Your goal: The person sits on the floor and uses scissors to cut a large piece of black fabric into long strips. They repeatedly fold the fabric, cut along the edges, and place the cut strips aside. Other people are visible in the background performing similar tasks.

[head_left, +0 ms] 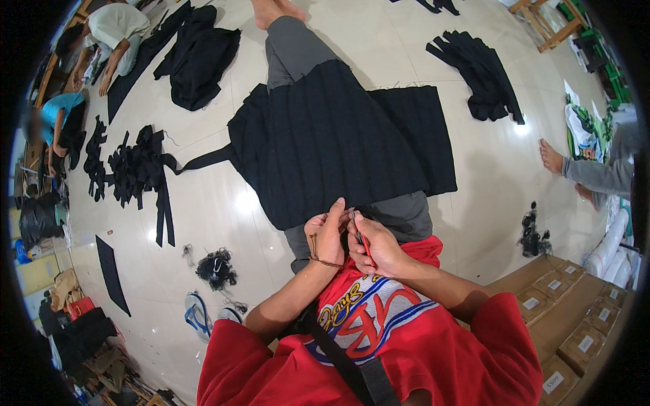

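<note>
Across my lap and outstretched leg lies a large black cloth [332, 142] with faint parallel lines, loose threads along its far edge and a strap running off to the left. At its near edge my left hand [326, 235] is closed in a pinch; what sits between the fingertips is too small to make out. Beside it, fingertips nearly meeting, my right hand [379, 247] is wrapped round a small red-handled cutting tool [366, 249]. The tool's metal tip points up toward the left fingers. It looks like thread snips, though the hand hides much of it.
Black cloth strips [139, 166] and a dark cloth heap [196, 61] lie left; more strips [477, 74] lie right. Thread clumps [217, 268] and flip-flops [197, 316] are near. Cardboard boxes [555, 284] stand lower right. Two people work at left; another's foot [552, 157] shows right.
</note>
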`<state>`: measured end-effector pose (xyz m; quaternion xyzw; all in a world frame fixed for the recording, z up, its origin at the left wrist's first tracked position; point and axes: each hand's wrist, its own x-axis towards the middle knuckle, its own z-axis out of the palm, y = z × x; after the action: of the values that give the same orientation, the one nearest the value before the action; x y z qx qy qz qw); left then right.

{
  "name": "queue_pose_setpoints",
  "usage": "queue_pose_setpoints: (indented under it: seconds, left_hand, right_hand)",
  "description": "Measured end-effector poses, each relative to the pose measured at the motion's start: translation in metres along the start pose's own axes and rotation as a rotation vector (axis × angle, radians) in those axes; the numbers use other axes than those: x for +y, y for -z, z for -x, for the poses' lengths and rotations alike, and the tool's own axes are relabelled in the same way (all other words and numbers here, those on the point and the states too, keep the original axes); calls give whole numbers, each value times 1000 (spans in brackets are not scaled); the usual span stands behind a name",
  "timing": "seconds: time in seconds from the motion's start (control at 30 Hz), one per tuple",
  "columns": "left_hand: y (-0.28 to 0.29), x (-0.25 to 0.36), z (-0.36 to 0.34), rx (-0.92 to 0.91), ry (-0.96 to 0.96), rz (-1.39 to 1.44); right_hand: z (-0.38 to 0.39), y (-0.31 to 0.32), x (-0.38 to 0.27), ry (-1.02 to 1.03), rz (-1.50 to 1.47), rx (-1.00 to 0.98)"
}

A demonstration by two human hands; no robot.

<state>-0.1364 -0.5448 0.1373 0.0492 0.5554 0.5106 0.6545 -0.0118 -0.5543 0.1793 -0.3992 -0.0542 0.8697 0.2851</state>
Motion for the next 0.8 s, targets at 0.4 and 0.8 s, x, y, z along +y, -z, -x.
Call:
queue_pose_setpoints:
  seconds: [0.4, 0.8]
  left_hand:
    - [-2, 1, 2, -6, -2, 10]
    - [2, -2, -1, -16, 10, 25]
  right_hand:
    - [-2, 0, 2, 28, 1, 2]
    - [0, -2, 1, 30, 12, -2]
